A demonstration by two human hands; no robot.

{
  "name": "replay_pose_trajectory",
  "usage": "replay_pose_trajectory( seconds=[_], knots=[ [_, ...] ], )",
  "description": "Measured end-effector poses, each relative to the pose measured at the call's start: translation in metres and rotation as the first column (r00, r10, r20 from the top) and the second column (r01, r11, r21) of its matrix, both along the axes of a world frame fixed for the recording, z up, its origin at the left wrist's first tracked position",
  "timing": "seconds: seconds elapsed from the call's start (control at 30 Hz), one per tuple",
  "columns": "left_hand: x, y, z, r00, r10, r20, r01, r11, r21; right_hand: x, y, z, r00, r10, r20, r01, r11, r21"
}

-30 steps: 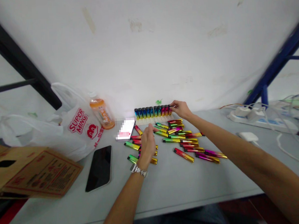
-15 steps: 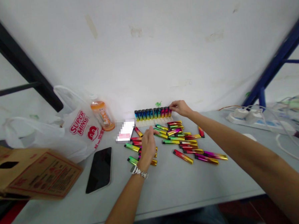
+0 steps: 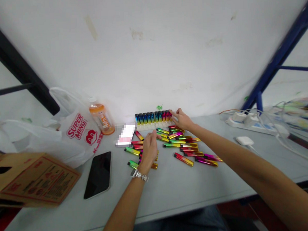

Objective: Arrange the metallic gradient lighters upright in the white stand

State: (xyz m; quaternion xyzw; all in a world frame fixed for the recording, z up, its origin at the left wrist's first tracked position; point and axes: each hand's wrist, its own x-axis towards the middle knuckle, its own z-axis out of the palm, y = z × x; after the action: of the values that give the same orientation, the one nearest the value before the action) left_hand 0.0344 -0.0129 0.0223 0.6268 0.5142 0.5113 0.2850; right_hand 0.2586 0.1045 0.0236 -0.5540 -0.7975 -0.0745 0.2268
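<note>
Several shiny lighters (image 3: 145,118) stand upright in a row in a white holder (image 3: 144,127) against the wall. My right hand (image 3: 182,119) is at the row's right end, its fingers apart and touching the last lighters there. My left hand (image 3: 149,146), with a silver watch at the wrist, hovers over loose lighters left of the middle; its fingers are close together, and whether they hold anything is hidden. More loose lighters (image 3: 184,159) in red, green, purple and gold lie scattered on the table between and below the hands.
On the left are a cardboard box (image 3: 41,180), a white plastic bag (image 3: 77,133), an orange bottle (image 3: 102,119) and a black phone (image 3: 98,175). A pale booklet (image 3: 126,135) lies beside the holder. To the right are a power strip (image 3: 258,126), cables and a white adapter (image 3: 245,141).
My right hand's fingers have spread and moved slightly down at the row's end. The view has shifted a little, uncovering the white adapter. My left hand looks nearly the same.
</note>
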Motion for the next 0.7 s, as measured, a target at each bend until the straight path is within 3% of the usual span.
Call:
replay_pose_trajectory(
  seconds=[0.2,0.37,0.5,0.7],
  knots=[
    [0.0,-0.001,0.003,1.0,-0.01,-0.017,0.01,1.0,0.021,-0.007,-0.051,-0.004,0.993,0.107,-0.046,-0.109,0.993,-0.039],
    [0.002,-0.001,0.001,0.998,-0.039,-0.049,0.042,0.998,0.049,-0.014,-0.087,0.0,0.972,0.231,0.047,-0.225,0.968,-0.112],
    [0.002,0.001,-0.002,0.993,-0.045,-0.108,0.052,0.996,0.069,-0.021,-0.087,0.01,0.968,0.216,0.127,-0.195,0.967,-0.162],
    [0.0,0.003,-0.001,0.989,-0.033,-0.143,0.045,0.996,0.076,-0.031,-0.067,0.019,0.951,0.263,0.161,-0.216,0.941,-0.261]
  ],
)
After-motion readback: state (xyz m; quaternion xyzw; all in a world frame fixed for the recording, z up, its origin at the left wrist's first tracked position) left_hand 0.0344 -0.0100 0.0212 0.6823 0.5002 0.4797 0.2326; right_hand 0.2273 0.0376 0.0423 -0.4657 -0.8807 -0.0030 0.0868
